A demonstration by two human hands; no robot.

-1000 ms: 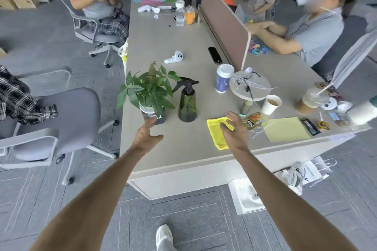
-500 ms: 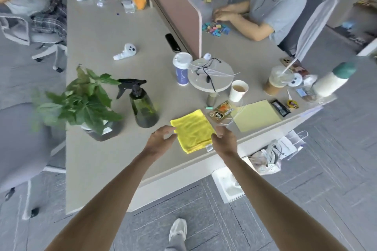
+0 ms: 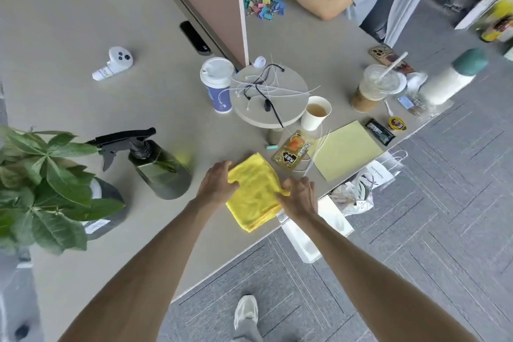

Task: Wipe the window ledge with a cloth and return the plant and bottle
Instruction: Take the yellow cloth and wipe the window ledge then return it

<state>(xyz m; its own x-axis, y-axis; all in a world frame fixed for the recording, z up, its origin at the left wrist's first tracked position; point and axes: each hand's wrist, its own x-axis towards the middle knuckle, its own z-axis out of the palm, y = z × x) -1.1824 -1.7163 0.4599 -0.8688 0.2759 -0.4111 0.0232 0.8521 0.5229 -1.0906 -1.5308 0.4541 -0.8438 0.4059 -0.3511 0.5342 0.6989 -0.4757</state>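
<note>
Yellow cloth (image 3: 255,194), folded, soft, lies flat on the table (image 3: 83,91) near the front edge. Both arms reach down from below. Left hand (image 3: 218,184) on cloth's left edge, fingers curled onto it, pinching the fabric. Right hand (image 3: 299,196) on the right edge, fingers closed on a small bunched fold. Cloth sits between the hands. Green spray bottle (image 3: 158,166) left of it, plant (image 3: 47,186) further left.

left hand (image 3: 218,184) – fingers curled | right hand (image 3: 299,197) – pinching
</note>
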